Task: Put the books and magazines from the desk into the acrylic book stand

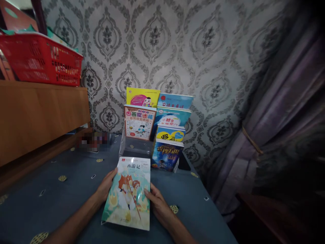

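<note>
A paperback book [129, 193] with a cartoon figure on its pale green and white cover is held upright-facing between my two hands. My left hand [108, 184] grips its left edge, the fingers hidden behind it. On the right edge, my right hand [157, 200] has its thumb over the cover and its other fingers at the side and back. Just beyond stands a clear tiered book rack [134, 145]. A brown-bordered picture book [139, 122] leans in its left column, before a yellow book [143, 95]. The right column holds several books, a dark blue one [167, 155] in front.
A dark patterned cloth [76, 189] covers the surface. On the left, a red plastic basket [43, 59] sits on a wooden cabinet [43, 118]. A blurred-out item [93, 140] lies by the wall. A tied curtain [254, 135] hangs at right.
</note>
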Demonstrator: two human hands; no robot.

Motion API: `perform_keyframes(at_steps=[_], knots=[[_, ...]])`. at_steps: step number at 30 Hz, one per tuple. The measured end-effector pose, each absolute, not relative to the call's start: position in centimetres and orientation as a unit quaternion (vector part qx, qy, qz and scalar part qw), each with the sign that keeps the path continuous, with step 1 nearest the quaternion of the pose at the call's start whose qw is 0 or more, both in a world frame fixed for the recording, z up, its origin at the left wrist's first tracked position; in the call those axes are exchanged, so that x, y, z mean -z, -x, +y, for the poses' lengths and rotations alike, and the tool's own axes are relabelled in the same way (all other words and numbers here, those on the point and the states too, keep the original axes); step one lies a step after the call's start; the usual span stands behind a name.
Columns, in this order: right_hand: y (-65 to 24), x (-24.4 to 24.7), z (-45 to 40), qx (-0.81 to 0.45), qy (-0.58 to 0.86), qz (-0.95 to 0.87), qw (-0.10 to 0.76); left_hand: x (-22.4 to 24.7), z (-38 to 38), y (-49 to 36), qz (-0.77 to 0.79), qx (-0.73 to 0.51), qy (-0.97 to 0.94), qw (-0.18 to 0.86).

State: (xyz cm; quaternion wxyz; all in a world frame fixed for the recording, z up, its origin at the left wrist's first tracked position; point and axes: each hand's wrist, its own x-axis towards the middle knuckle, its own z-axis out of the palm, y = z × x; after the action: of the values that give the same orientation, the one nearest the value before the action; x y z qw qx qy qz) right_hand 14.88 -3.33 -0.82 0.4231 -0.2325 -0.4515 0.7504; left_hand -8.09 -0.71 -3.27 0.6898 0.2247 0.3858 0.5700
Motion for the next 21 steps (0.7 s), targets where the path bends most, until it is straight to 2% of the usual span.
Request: perform_keyframes(at_steps=[4,7,13,17,21], knots=[[-15.1,0.8,-3.5,-0.751,0.241,-0.447,0.423,2.5,0.3,9.1,0.51,-0.627,-0.332,0.486],[-15.2,1.0,-3.5,-0.754,0.236,-0.447,0.42,-0.2,1.6,10.1,0.531,-0.631,-0.47,0.315],[-15.3,1.6,-3.3,-0.755,0.224,-0.458,0.414,-8.8,5.8,9.8,0.489,-0.435,-0.756,-0.023],[-15.3,1.5,-3.4,-0.754,0.221,-0.456,0.418,-12.0,9.4,8.8,0.455,-0.343,-0.807,-0.156],[-15.4,1.4,-3.4,-0.755,0.222,-0.455,0.416,-12.7,12.0,8.5,0.469,-0.302,-0.802,-0.213]])
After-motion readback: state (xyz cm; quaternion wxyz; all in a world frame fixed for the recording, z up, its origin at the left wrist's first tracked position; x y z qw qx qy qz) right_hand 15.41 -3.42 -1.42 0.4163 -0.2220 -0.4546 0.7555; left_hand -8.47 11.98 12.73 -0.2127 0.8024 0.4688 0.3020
